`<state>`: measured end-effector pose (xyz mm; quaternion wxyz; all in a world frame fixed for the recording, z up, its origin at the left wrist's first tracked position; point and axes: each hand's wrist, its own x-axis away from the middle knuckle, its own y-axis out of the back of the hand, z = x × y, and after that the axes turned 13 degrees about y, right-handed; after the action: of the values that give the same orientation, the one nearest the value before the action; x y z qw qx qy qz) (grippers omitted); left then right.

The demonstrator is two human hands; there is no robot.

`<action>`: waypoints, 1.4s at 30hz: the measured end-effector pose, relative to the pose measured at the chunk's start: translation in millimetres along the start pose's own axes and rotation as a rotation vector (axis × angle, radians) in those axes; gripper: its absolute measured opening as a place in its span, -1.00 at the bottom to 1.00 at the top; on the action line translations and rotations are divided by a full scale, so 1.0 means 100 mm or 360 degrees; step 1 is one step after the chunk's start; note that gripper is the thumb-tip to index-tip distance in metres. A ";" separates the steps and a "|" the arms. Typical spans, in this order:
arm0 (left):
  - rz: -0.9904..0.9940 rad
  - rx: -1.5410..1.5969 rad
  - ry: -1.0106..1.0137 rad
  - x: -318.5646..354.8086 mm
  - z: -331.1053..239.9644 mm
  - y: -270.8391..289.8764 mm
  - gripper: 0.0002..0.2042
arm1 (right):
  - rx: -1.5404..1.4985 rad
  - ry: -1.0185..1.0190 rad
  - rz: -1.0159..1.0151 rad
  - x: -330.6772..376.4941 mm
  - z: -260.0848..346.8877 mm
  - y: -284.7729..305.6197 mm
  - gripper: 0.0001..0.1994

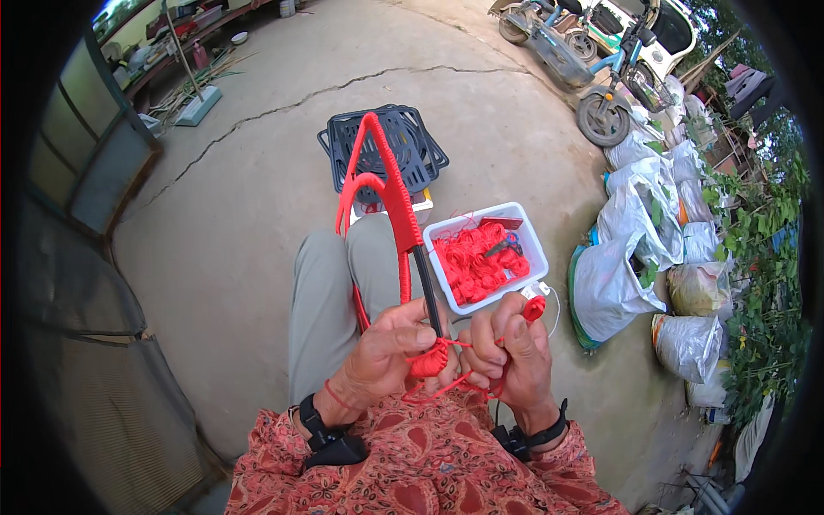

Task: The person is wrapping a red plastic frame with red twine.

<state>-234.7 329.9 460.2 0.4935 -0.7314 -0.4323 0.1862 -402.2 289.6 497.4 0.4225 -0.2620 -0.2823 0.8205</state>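
My left hand (pixel 378 352) is closed around a black frame bar (pixel 427 287), thumb and fingers pinching it near its lower end. Tight red cord wrapping (pixel 396 197) covers the upper part of this frame, which rises to a pointed top above my knees; the bare black stretch lies just above my hand. More red cord is bunched in coils (pixel 429 360) beside my left fingers. My right hand (pixel 519 356) is closed on a strand of red cord (pixel 459 343) stretched between the two hands. A small red bundle (pixel 534 308) sticks out by my right thumb.
A white plastic basket (pixel 536 257) right of my knees holds tangled red cord (pixel 472 266) and scissors (pixel 505 246). Black openwork frames (pixel 416 142) are stacked ahead. White sacks (pixel 614 287) line the right side, with a blue electric scooter (pixel 605 73) beyond. A broom-like tool (pixel 199 106) stands far left.
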 end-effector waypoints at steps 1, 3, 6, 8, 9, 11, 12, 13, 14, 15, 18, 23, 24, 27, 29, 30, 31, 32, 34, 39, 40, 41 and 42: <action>0.0007 -0.0010 -0.0013 0.00 -0.01 0.00 -0.71 | -0.0007 0.0017 -0.0001 -0.01 0.02 0.02 -0.71; 0.0009 -0.0034 -0.0017 0.02 -0.01 0.01 -0.71 | 0.0435 0.0231 0.0140 -0.01 0.05 0.08 -0.72; 0.0044 -0.0078 0.0014 0.06 0.00 0.07 -0.69 | 0.0698 0.0325 0.0179 -0.02 0.13 0.10 -0.72; 0.0091 -0.0053 0.0088 0.07 -0.03 0.08 -0.69 | 0.0700 0.0359 0.0198 0.00 0.13 0.11 -0.73; 0.0081 -0.0066 0.0095 0.08 -0.03 0.08 -0.69 | 0.0747 0.0380 0.0208 0.01 0.14 0.09 -0.74; 0.0146 -0.0082 0.0038 0.08 -0.03 0.09 -0.68 | 0.0780 0.0410 0.0212 0.01 0.14 0.07 -0.74; 0.0133 -0.0093 0.0044 0.08 -0.04 0.09 -0.68 | 0.0789 0.0392 0.0229 0.01 0.15 0.08 -0.75; 0.0127 -0.0111 0.0039 0.09 -0.04 0.10 -0.68 | 0.0799 0.0374 0.0245 0.01 0.15 0.08 -0.75; 0.0122 -0.0127 0.0036 0.09 -0.04 0.11 -0.68 | 0.0785 0.0381 0.0241 0.01 0.14 0.07 -0.75; 0.0115 -0.0132 0.0040 0.10 -0.04 0.13 -0.68 | 0.0824 0.0383 0.0249 0.02 0.15 0.05 -0.75; 0.0117 -0.0174 0.0014 0.11 -0.02 0.15 -0.66 | 0.0884 0.0354 0.0331 0.04 0.17 0.05 -0.75; 0.0019 -0.0150 -0.0092 0.09 -0.01 0.10 -0.76 | 0.0811 -0.0123 0.0349 0.09 0.23 0.04 -0.77; 0.0017 -0.0152 -0.0089 0.08 -0.01 0.08 -0.76 | 0.0749 -0.0311 0.0265 0.09 0.20 0.05 -0.77; -0.0022 -0.0199 -0.0175 0.07 -0.01 0.03 -0.75 | 0.0704 -0.0499 0.0200 0.09 0.13 0.06 -0.76; -0.0054 -0.0184 -0.0163 0.08 -0.01 0.02 -0.75 | 0.0724 -0.0500 0.0217 0.09 0.11 0.07 -0.76; -0.0057 -0.0184 -0.0162 0.09 -0.02 0.02 -0.75 | 0.0730 -0.0511 0.0201 0.09 0.11 0.07 -0.75; -0.0032 -0.0212 -0.0158 0.10 -0.02 0.03 -0.74 | 0.0737 -0.0523 0.0184 0.10 0.10 0.07 -0.75; -0.0007 -0.0239 -0.0153 0.11 -0.03 0.04 -0.73 | 0.0734 -0.0522 0.0183 0.10 0.10 0.06 -0.75; -0.0020 -0.0262 -0.0151 0.12 -0.03 0.04 -0.73 | 0.0781 -0.0530 0.0145 0.08 0.10 0.05 -0.73; -0.0126 -0.0256 -0.0168 0.14 -0.03 0.00 -0.77 | 0.0740 -0.0636 0.0066 0.04 0.10 0.06 -0.71; -0.0129 -0.0259 -0.0199 0.14 -0.02 0.01 -0.77 | 0.0719 -0.0655 0.0044 0.04 0.10 0.06 -0.70; -0.0132 -0.0261 -0.0230 0.14 -0.01 0.01 -0.77 | 0.0721 -0.0652 0.0046 0.03 0.10 0.05 -0.70; -0.0131 -0.0262 -0.0229 0.15 -0.02 0.02 -0.77 | 0.0721 -0.0639 0.0028 0.02 0.09 0.04 -0.71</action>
<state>-224.6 340.6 461.5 0.4068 -0.7357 -0.5102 0.1817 -411.9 287.4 500.9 0.3989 0.0038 -0.1678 0.9015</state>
